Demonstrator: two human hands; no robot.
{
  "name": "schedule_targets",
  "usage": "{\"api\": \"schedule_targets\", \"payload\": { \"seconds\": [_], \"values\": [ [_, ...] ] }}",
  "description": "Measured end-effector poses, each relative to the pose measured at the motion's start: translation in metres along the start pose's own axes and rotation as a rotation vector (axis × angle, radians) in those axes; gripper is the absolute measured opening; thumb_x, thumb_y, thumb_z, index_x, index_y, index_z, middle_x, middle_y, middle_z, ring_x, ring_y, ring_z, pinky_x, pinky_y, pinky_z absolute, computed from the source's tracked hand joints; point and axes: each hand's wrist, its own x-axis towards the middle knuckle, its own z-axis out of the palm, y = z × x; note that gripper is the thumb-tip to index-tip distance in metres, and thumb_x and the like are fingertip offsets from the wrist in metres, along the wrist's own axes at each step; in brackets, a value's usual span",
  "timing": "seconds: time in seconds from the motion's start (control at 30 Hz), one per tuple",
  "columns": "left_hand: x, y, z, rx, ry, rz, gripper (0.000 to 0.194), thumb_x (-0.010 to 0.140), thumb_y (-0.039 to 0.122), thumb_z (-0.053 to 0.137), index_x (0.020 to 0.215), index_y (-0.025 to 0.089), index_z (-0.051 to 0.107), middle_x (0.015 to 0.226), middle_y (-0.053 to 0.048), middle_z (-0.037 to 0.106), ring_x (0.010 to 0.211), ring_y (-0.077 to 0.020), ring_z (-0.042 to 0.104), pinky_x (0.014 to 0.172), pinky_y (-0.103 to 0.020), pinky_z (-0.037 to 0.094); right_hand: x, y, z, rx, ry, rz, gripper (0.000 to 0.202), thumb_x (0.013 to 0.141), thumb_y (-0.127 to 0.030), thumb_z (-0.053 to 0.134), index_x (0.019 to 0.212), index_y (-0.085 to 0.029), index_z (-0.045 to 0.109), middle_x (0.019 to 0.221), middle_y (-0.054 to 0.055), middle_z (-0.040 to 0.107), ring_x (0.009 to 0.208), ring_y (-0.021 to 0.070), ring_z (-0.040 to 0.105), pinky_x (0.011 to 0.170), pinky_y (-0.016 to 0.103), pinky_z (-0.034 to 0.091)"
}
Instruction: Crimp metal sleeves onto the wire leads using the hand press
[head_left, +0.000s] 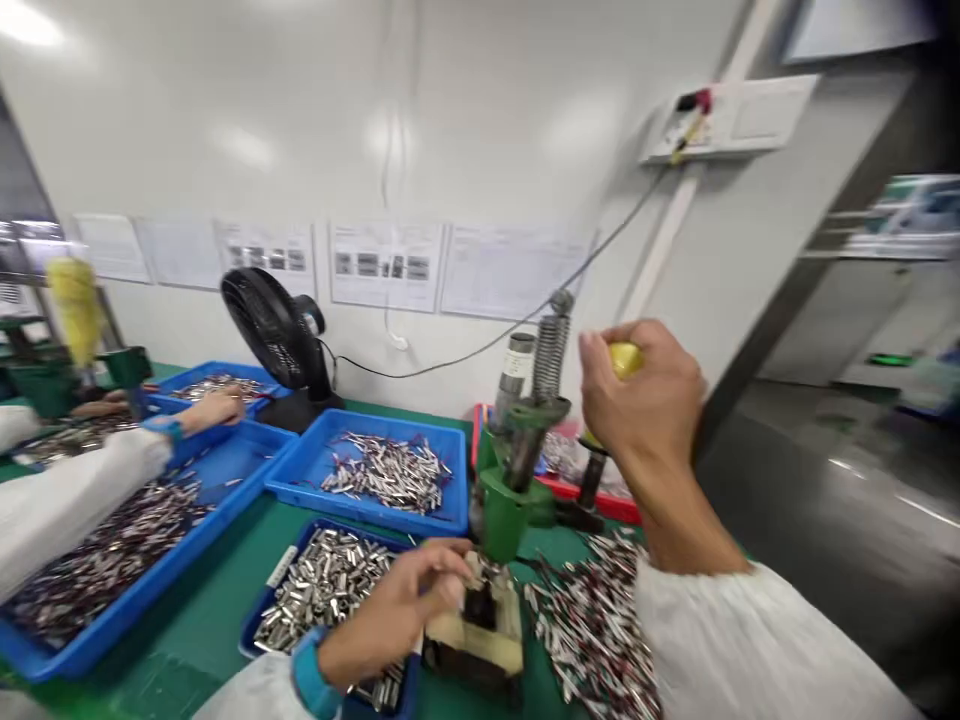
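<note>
My right hand (646, 395) is wrapped round the yellow handle (625, 358) on the lever of a green hand press (506, 510). A coil spring (551, 355) stands at the top of the press. My left hand (416, 595), with a blue band at the wrist, is at the press base (480, 640), fingers drawn together by the fixture under the ram. Whatever the fingertips hold there is too small and blurred to name. Beside that hand is a dark blue tray of short metal sleeves (322, 580). Right of the base lies a loose pile of wired metal parts (596, 625).
A blue tray (457, 480) of wired metal parts stands behind, with a red tray (630, 508) behind the press. A black fan (274, 325) is at the wall. At left, a co-worker's hand (214, 408) reaches over a large blue tray (225, 530).
</note>
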Motion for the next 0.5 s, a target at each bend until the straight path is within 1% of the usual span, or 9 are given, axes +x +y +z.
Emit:
{"api": "schedule_targets", "payload": {
  "seconds": [0.03,0.1,0.13,0.2,0.23,0.3,0.4,0.5],
  "values": [
    [-0.002,0.003,-0.007,-0.1,0.068,-0.081,0.039,0.082,0.058,0.073,0.092,0.02,0.071,0.133,-0.012,0.063,0.131,-0.0302,0.053,0.114,-0.046,0.034,-0.001,0.001,-0.002,-0.032,0.019,0.012,0.02,0.09,-0.036,0.064,0.081,-0.018,0.063,0.069,0.001,0.061,0.063,0.016,0.052,0.066,0.032,0.039],
    [-0.007,0.008,-0.019,-0.332,0.195,-0.192,0.034,0.079,0.049,0.081,0.094,0.021,0.071,0.126,-0.009,0.067,0.122,-0.0241,0.058,0.107,-0.039,0.042,-0.001,-0.001,0.001,-0.046,0.041,0.021,0.019,0.088,-0.036,0.064,0.078,-0.02,0.061,0.066,0.0,0.058,0.06,0.0154,0.049,0.064,0.031,0.035],
    [-0.008,0.009,-0.023,-0.439,0.236,-0.223,0.032,0.077,0.044,0.084,0.095,0.021,0.071,0.121,-0.008,0.069,0.114,-0.021,0.061,0.101,-0.035,0.046,-0.002,-0.003,0.003,-0.037,0.045,0.017,0.019,0.088,-0.037,0.063,0.077,-0.021,0.06,0.066,-0.001,0.058,0.059,0.0156,0.049,0.063,0.031,0.035],
    [-0.01,0.011,-0.028,-0.598,0.262,-0.239,0.031,0.074,0.036,0.087,0.097,0.02,0.072,0.111,-0.007,0.071,0.096,-0.0157,0.065,0.088,-0.029,0.051,-0.002,-0.005,0.006,-0.024,0.053,0.018,0.019,0.086,-0.037,0.064,0.076,-0.022,0.059,0.066,-0.001,0.057,0.06,0.0167,0.05,0.063,0.032,0.035],
    [-0.01,0.01,-0.03,-0.641,0.265,-0.234,0.031,0.075,0.033,0.088,0.098,0.02,0.072,0.107,-0.006,0.071,0.09,-0.014,0.065,0.083,-0.027,0.052,-0.002,-0.006,0.006,-0.018,0.054,0.018,0.019,0.086,-0.038,0.064,0.075,-0.023,0.058,0.065,-0.001,0.057,0.06,0.0173,0.051,0.063,0.032,0.036],
    [-0.01,0.01,-0.031,-0.677,0.273,-0.224,0.03,0.076,0.031,0.087,0.099,0.02,0.073,0.103,-0.005,0.071,0.086,-0.0124,0.065,0.08,-0.025,0.052,-0.002,-0.006,0.005,-0.009,0.053,0.022,0.02,0.086,-0.039,0.064,0.074,-0.024,0.057,0.065,0.0,0.057,0.059,0.018,0.051,0.063,0.033,0.037],
    [-0.01,0.011,-0.031,-0.682,0.283,-0.223,0.028,0.077,0.031,0.086,0.098,0.02,0.072,0.102,-0.004,0.071,0.086,-0.0121,0.065,0.079,-0.025,0.052,-0.002,-0.004,0.003,-0.012,0.055,0.018,0.02,0.086,-0.04,0.063,0.075,-0.024,0.058,0.063,0.0,0.057,0.057,0.0178,0.051,0.062,0.034,0.038],
    [-0.012,0.012,-0.03,-0.679,0.283,-0.229,0.029,0.075,0.031,0.087,0.097,0.02,0.071,0.101,-0.003,0.071,0.087,-0.0127,0.065,0.08,-0.026,0.052,-0.002,-0.003,0.004,-0.015,0.063,0.003,0.022,0.086,-0.042,0.062,0.078,-0.022,0.06,0.062,-0.001,0.057,0.057,0.0168,0.052,0.061,0.032,0.039]
  ]
}}
